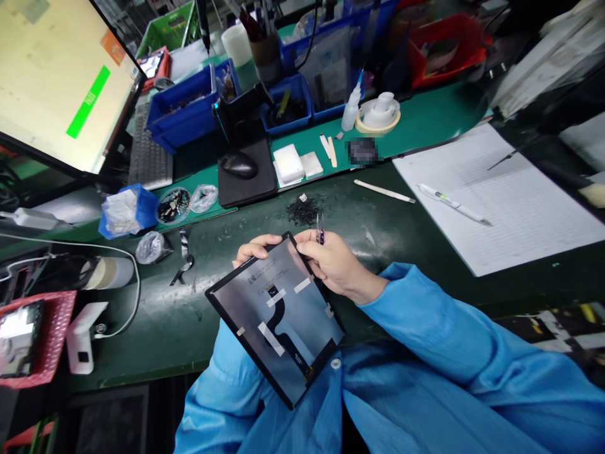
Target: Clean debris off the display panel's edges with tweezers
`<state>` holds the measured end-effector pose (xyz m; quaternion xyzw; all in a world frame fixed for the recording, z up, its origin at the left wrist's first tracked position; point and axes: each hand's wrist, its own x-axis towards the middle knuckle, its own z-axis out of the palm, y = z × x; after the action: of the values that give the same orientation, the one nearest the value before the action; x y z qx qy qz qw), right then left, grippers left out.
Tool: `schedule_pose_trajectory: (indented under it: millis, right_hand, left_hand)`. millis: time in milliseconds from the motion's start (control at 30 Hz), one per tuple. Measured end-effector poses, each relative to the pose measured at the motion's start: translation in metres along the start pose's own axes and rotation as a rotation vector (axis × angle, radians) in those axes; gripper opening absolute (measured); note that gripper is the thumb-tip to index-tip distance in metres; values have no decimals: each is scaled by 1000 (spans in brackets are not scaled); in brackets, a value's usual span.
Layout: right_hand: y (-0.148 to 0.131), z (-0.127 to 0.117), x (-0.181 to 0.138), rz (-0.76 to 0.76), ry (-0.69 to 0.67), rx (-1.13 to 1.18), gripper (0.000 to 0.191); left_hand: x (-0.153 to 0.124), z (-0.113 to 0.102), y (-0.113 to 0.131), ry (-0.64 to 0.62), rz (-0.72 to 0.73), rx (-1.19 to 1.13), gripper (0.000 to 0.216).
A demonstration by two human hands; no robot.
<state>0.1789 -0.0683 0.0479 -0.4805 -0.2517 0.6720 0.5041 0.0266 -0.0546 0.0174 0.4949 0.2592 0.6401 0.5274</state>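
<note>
A tablet display panel (pixel 255 302) is tilted in front of my body, its grey back turned up. A black flex cable (pixel 282 313) runs down it, and pale tape strips (pixel 302 285) stick to its surface. My left hand (pixel 258 248) grips the panel's far edge, fingertips curled over it and the rest hidden behind. At the top right corner my right hand (pixel 335 258) is closed, thumb against the panel's edge. Slim metal tweezers (pixel 320 230) stick out from its fingers, points away from me. Beyond the panel lies a heap of small black scraps (pixel 305 210).
Behind are a mouse (pixel 239 164), blue bins (pixel 184 104), a dropper bottle (pixel 352 107) and a tape roll (pixel 378 116). Paper (pixel 501 208) with a pen (pixel 454 203) lies right. A monitor (pixel 61 75), a scrap dish (pixel 173 206) and a cabled white stand (pixel 82 337) are left.
</note>
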Motion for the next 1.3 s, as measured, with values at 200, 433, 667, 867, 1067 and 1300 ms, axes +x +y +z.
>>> schedule_pose_trajectory:
  millis: [200,433,667,867,1067,1300]
  right_hand:
    - [0,1,0,-24,4,-13,15]
    - [1,0,0,6,2,-30,19]
    - [0,1,-1,-8,15,-16,16]
    - [0,1,-1,-6,17,-20,13]
    - [2,-1,0,10,7,-20,15]
    - [2,-1,-1,23,-14,-23,18]
  left_hand:
    - [1,3,2,28,-16,42,51]
    - [0,3,2,-7,5,-1,49]
    - [1,3,0,-8,14,-11,50]
    - [-1,5,1,32,-17,28,49]
    - [-2,5,0,40,4,30,50]
    - [-2,-3,-4,1,22,11,52]
